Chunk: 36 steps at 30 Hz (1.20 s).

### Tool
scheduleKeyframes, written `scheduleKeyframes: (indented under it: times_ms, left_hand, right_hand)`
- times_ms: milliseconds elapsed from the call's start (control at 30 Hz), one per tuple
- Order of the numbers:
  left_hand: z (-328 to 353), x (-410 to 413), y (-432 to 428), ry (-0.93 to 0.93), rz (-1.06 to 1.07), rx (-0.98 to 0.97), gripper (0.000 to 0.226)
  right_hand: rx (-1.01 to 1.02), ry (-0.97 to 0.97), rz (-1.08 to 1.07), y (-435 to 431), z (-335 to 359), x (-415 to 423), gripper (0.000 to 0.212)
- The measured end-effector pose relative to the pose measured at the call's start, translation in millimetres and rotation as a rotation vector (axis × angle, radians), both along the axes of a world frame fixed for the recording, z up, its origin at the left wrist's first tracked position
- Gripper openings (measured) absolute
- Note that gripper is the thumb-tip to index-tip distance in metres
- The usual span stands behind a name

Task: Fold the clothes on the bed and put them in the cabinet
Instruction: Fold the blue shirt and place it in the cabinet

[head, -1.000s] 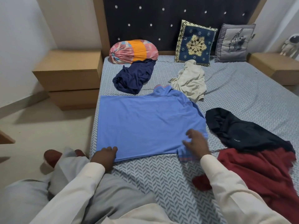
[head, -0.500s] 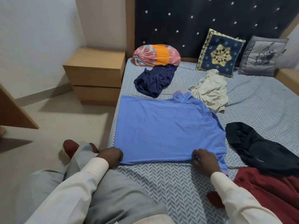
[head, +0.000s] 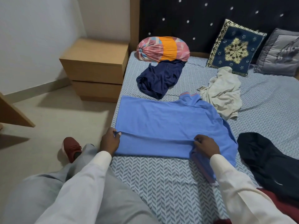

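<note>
A light blue shirt (head: 168,120) lies spread flat on the bed (head: 161,183), collar pointing toward the headboard. My left hand (head: 110,140) pinches its near edge at the left corner. My right hand (head: 206,145) pinches the same edge further right, and that edge is lifted and drawn over the shirt's body. A sleeve hangs down under my right wrist. Unfolded clothes lie around it: a navy garment (head: 159,78), a cream one (head: 223,92), a black one (head: 268,159) and a dark red one (head: 281,206) at the lower right.
A wooden nightstand (head: 95,68) stands left of the bed by the wall. A striped bolster (head: 163,49) and two cushions (head: 236,47) lean on the dark headboard. My knee and a red shoe (head: 71,147) are on the floor side. A wooden panel edge (head: 13,112) juts in at left.
Both hands took hold of the shirt's near edge and lifted it away from me over the shirt. The view shifted left and closer.
</note>
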<state>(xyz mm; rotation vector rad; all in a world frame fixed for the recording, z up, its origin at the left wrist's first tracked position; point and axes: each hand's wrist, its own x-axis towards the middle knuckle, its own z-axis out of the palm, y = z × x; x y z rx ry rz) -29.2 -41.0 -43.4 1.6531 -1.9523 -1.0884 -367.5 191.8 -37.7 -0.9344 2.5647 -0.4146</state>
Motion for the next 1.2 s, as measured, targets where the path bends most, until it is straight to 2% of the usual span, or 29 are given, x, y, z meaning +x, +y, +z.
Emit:
scheduleKeyframes:
  times_ms: [367, 467, 533, 600, 667, 700, 767, 800, 867, 933, 1000, 1067, 1133, 1167, 1200]
  left_hand:
    - [-26.2, -13.7, 4.4, -0.243, 0.028, -0.209, 0.014]
    - [-21.8, -15.3, 11.2, -0.343, 0.002, -0.394, 0.029]
    - [-21.0, -23.7, 16.6, -0.403, -0.155, -0.556, 0.046]
    - [-24.3, -41.3, 30.9, -0.328, -0.402, -0.648, 0.051]
    - [-25.3, -67.7, 57.9, -0.205, -0.692, -0.546, 0.059]
    - [-27.3, -80.4, 72.5, -0.212, -0.829, -0.488, 0.067]
    - [-28.0, -100.3, 99.3, -0.395, -1.023, -0.391, 0.086]
    - [-36.0, -105.0, 106.2, -0.489, -1.059, -0.379, 0.092]
    - [-46.0, -105.1, 111.5, -0.554, -1.046, -0.456, 0.092]
    - [-55.7, -99.9, 113.6, -0.614, -1.055, -0.481, 0.078]
    - [-62.5, -97.2, 109.9, -0.607, -1.061, -0.474, 0.069]
    - [-66.9, -98.0, 108.5, -0.58, -1.065, -0.48, 0.07]
    - [-69.3, -98.8, 110.0, -0.546, -1.043, -0.523, 0.071]
    - [-70.3, -97.1, 109.8, -0.543, -1.037, -0.527, 0.071]
    - [-70.1, -96.8, 109.9, -0.543, -1.036, -0.523, 0.071]
  right_hand:
    - [0.013, 0.04, -0.025, -26.0, -15.2, -5.7, 0.007]
    - [-0.185, -0.001, -0.053, -13.5, -15.8, -2.1, 0.044]
    - [-0.291, 0.105, -0.055, 7.7, -12.0, 3.6, 0.056]
    - [-0.248, 0.218, 0.056, 34.4, -12.7, 15.7, 0.051]
    - [-0.1, 0.309, 0.2, 60.9, -24.4, 26.4, 0.042]
    - [-0.032, 0.352, 0.248, 70.2, -32.7, 29.0, 0.039]
    - [0.058, 0.397, 0.301, 82.8, -46.8, 31.8, 0.034]
    - [0.084, 0.415, 0.336, 83.2, -46.7, 33.7, 0.032]
    - [0.135, 0.343, 0.364, 76.4, -33.2, 28.5, 0.026]
    - [0.219, 0.166, 0.312, 58.0, -7.5, 2.6, 0.018]
    - [0.19, 0.034, 0.22, 33.1, 23.7, -33.4, 0.011]
    - [-0.033, -0.001, 0.041, 10.9, 50.3, -70.9, 0.018]
    - [-0.329, 0.011, -0.227, -0.4, 74.7, -95.1, 0.032]
    - [-0.429, 0.034, -0.327, -0.4, 81.7, -101.4, 0.036]
    - [-0.441, 0.064, -0.392, 4.9, 84.7, -107.6, 0.036]
